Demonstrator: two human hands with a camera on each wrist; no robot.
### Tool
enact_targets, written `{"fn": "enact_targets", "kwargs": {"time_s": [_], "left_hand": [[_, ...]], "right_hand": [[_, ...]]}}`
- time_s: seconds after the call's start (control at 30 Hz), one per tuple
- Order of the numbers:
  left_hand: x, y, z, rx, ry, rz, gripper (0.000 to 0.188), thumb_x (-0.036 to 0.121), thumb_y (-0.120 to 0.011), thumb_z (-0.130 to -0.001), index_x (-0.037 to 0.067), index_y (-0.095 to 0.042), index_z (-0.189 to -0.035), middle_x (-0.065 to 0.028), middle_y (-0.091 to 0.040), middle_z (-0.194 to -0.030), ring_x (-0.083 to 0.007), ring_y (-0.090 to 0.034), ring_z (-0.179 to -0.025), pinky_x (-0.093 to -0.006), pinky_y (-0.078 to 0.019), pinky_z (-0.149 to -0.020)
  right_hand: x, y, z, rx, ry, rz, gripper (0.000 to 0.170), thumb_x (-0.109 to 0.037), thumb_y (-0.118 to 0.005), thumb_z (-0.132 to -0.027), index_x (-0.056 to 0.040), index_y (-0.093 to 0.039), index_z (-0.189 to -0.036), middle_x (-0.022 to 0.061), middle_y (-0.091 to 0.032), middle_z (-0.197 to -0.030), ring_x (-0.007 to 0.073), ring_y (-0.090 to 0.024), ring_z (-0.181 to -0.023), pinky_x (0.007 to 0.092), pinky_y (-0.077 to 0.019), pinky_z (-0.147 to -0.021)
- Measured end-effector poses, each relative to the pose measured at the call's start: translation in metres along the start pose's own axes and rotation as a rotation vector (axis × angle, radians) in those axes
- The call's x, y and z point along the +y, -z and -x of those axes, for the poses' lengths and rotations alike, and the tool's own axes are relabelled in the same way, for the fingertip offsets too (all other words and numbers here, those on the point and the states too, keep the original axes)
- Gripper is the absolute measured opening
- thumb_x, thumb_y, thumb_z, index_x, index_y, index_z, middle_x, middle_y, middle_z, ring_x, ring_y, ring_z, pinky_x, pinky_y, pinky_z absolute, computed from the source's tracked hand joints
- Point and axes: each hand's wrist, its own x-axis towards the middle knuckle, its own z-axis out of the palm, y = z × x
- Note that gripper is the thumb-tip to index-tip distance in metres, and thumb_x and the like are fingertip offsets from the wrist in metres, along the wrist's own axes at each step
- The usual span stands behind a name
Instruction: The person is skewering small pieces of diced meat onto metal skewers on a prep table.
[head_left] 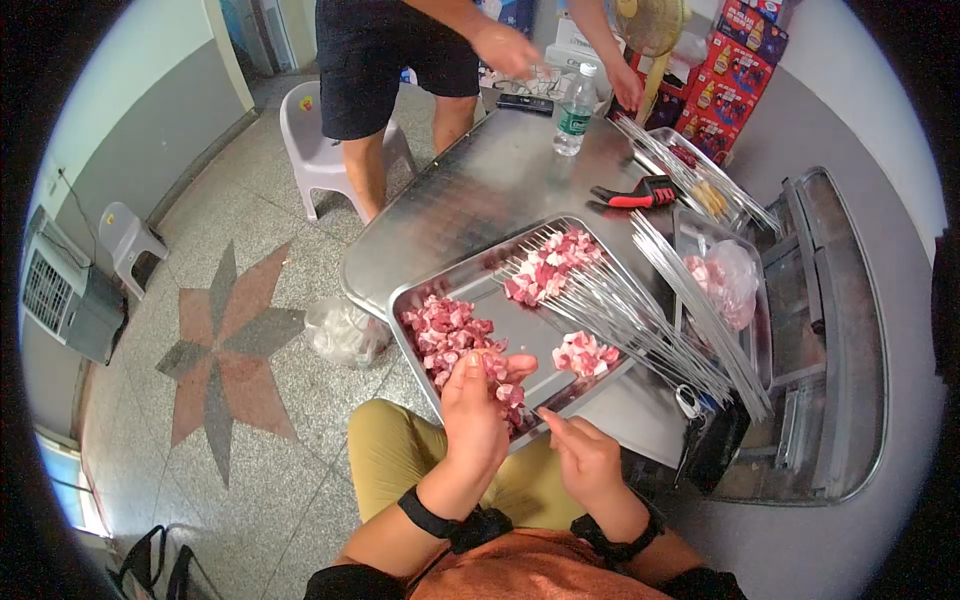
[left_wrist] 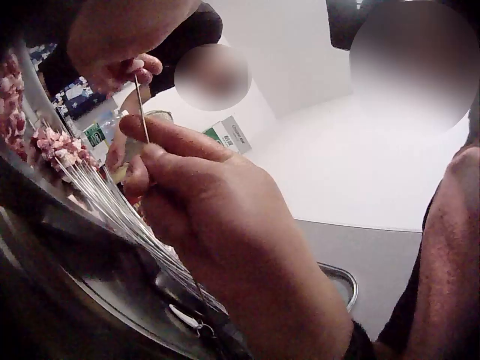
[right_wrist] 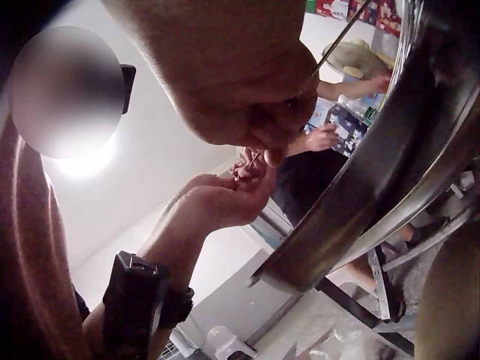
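Over the near edge of a metal tray (head_left: 455,275), my left hand (head_left: 472,420) holds small pieces of raw meat (head_left: 510,395) at its fingers. My right hand (head_left: 588,462) pinches a thin metal skewer (left_wrist: 141,112) between thumb and forefinger, its tip pointing toward the left hand. In the right wrist view the left hand (right_wrist: 217,202) is just below the right hand (right_wrist: 232,90), with meat at its fingertips. A pile of cubed meat (head_left: 445,335) lies along the tray's left side. Loaded skewers (head_left: 555,265) lie across the far side, and a small pale heap of meat (head_left: 585,354) sits nearer.
Bare skewers (head_left: 690,300) lie across a second tray (head_left: 765,345) holding a plastic bag of meat (head_left: 725,285). Farther back are a red and black sharpener-like tool (head_left: 640,192) and a water bottle (head_left: 575,115). Another person (head_left: 400,70) stands across the table.
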Motion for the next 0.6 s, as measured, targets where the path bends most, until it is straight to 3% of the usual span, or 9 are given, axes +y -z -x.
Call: {"fn": "enact_targets", "kwargs": {"time_s": [0.13,0.2,0.23,0.33,0.4,0.43,0.47,0.53,0.6], "left_hand": [[0.0,-0.007,0.002,0.046,-0.007,0.031,0.026,0.022,-0.035,-0.096,0.004,-0.049,-0.084,-0.0182,-0.063,-0.088,-0.0253,-0.061,-0.083,-0.0325,-0.0468,-0.08],[-0.001,-0.009,0.002,0.04,-0.061,0.023,0.026,0.021,-0.034,-0.096,0.004,-0.049,-0.083,-0.0194,-0.063,-0.088,-0.0261,-0.061,-0.083,-0.0339,-0.0468,-0.08],[-0.004,-0.009,0.003,0.038,-0.06,0.019,0.026,0.021,-0.034,-0.096,0.004,-0.049,-0.083,-0.0194,-0.063,-0.088,-0.0261,-0.061,-0.083,-0.0339,-0.0468,-0.08],[-0.009,-0.007,0.007,0.03,0.014,-0.05,0.031,0.032,-0.038,-0.094,0.004,-0.048,-0.083,-0.0192,-0.061,-0.097,-0.0246,-0.059,-0.085,-0.0362,-0.0451,-0.079],[-0.005,-0.006,0.006,0.004,0.021,-0.033,0.028,0.028,-0.039,-0.093,0.003,-0.052,-0.091,-0.0172,-0.06,-0.103,-0.0242,-0.057,-0.092,-0.0368,-0.0445,-0.081],[0.001,0.0,0.004,-0.029,0.115,0.035,0.023,0.021,-0.042,-0.092,0.003,-0.052,-0.102,-0.0163,-0.058,-0.109,-0.0252,-0.054,-0.105,-0.0366,-0.041,-0.09],[0.008,0.008,0.001,-0.149,0.158,0.038,0.032,0.019,-0.045,-0.089,0.005,-0.046,-0.117,-0.0163,-0.051,-0.12,-0.0247,-0.05,-0.111,-0.038,-0.0404,-0.091],[0.021,0.02,-0.005,-0.332,0.25,0.158,0.044,0.019,-0.045,-0.087,0.008,-0.036,-0.129,-0.0161,-0.044,-0.128,-0.0246,-0.047,-0.114,-0.0401,-0.0397,-0.092],[0.023,0.026,-0.01,-0.386,0.337,0.178,0.052,0.017,-0.048,-0.085,0.011,-0.029,-0.134,-0.0157,-0.043,-0.128,-0.0247,-0.046,-0.114,-0.041,-0.0398,-0.093]], "right_hand": [[-0.001,-0.004,0.001,0.009,0.005,0.014,0.042,0.008,-0.044,-0.074,-0.0037,-0.058,-0.112,0.0101,-0.053,-0.068,0.0215,-0.054,-0.059,0.0295,-0.045,-0.056],[-0.002,-0.005,0.0,-0.005,0.0,0.054,0.044,0.002,-0.048,-0.073,-0.0083,-0.055,-0.115,0.0123,-0.055,-0.077,0.0306,-0.056,-0.064,0.0376,-0.0465,-0.057],[-0.003,-0.006,-0.001,-0.002,-0.002,0.052,0.044,0.002,-0.048,-0.073,-0.0083,-0.055,-0.115,0.0123,-0.055,-0.077,0.0306,-0.056,-0.064,0.0376,-0.0465,-0.057],[-0.006,-0.007,-0.004,0.016,-0.014,0.051,0.044,0.002,-0.048,-0.073,-0.009,-0.055,-0.115,0.0123,-0.055,-0.079,0.0316,-0.056,-0.065,0.0382,-0.0468,-0.057],[-0.006,-0.003,-0.007,0.009,-0.006,0.038,0.043,0.002,-0.048,-0.074,-0.009,-0.055,-0.115,0.0115,-0.055,-0.076,0.0291,-0.056,-0.064,0.0359,-0.0473,-0.058],[-0.005,0.001,-0.008,0.012,-0.007,0.042,0.043,0.002,-0.048,-0.074,-0.009,-0.055,-0.115,0.0115,-0.055,-0.076,0.0291,-0.056,-0.064,0.0359,-0.0473,-0.058],[-0.003,0.009,-0.01,-0.024,-0.014,-0.026,0.043,0.002,-0.048,-0.074,-0.0084,-0.056,-0.114,0.0113,-0.054,-0.074,0.0274,-0.056,-0.064,0.0344,-0.0473,-0.059],[0.002,0.023,-0.012,-0.049,-0.034,-0.09,0.042,0.002,-0.047,-0.074,-0.0079,-0.056,-0.113,0.011,-0.054,-0.073,0.0258,-0.056,-0.063,0.0329,-0.0473,-0.059],[0.005,0.035,-0.015,-0.147,0.017,-0.132,0.04,0.002,-0.047,-0.074,-0.0069,-0.058,-0.112,0.0108,-0.054,-0.07,0.0234,-0.056,-0.062,0.031,-0.0471,-0.059]]}}
